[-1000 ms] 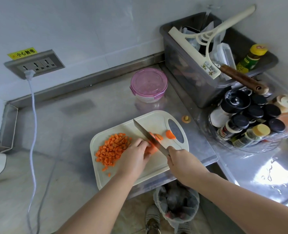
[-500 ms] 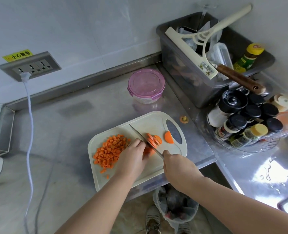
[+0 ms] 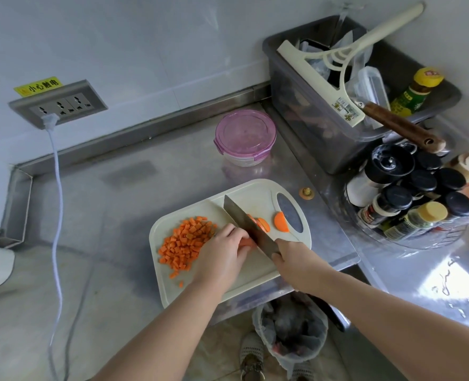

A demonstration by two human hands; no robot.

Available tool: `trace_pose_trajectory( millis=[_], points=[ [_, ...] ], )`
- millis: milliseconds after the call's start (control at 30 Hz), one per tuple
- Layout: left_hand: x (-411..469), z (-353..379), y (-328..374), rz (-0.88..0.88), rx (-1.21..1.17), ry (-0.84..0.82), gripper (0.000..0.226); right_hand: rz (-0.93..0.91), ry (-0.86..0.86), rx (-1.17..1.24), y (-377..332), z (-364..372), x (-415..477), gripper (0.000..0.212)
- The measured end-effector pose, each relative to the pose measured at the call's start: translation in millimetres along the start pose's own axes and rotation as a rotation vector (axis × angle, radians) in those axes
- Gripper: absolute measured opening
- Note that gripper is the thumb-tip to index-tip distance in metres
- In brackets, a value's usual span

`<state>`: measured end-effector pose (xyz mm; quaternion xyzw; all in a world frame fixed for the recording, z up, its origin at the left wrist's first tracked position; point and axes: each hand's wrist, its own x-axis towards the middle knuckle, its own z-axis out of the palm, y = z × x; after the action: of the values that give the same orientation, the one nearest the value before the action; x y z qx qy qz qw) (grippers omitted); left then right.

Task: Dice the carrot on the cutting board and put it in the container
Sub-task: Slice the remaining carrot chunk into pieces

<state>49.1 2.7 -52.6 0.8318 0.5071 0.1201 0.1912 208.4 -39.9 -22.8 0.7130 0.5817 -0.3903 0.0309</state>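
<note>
- Carrot cubes (image 3: 185, 244) lie in a heap on the left part of the board (image 3: 255, 273).
- The left hand (image 3: 222, 254) comes next. Its fingers curl down on a carrot chunk (image 3: 246, 242) and hold it on the board.
- The knife (image 3: 244, 220) is just right of those fingers, with its blade slanting across the board.
- Cut slices (image 3: 263, 224) lie right of the blade. A half-round piece (image 3: 281, 221) sits by the board's handle hole.
- The right hand (image 3: 296, 261) is wrapped tight round the knife handle.
- The container (image 3: 245, 136), pink lid on, sits behind the board, apart from it.
- A grey tub (image 3: 310, 111) and dark-capped jars (image 3: 409, 193) are far right.
</note>
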Motion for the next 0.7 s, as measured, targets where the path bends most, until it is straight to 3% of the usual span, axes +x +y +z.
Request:
trace_pose_trajectory(
  millis=[200,333,700],
  points=[
    [-5,1,-5,0.002,0.003,0.040,0.012,-0.040,0.128,-0.030,-3,-2,-15,0.013],
    [-4,0,-3,-0.032,0.052,0.002,0.013,-0.044,0.088,-0.165,-8,6,-22,0.023],
    [-2,-2,-3,-0.024,0.090,-0.032,0.026,-0.060,0.045,-0.217,-14,7,-29,0.031]
  ],
)
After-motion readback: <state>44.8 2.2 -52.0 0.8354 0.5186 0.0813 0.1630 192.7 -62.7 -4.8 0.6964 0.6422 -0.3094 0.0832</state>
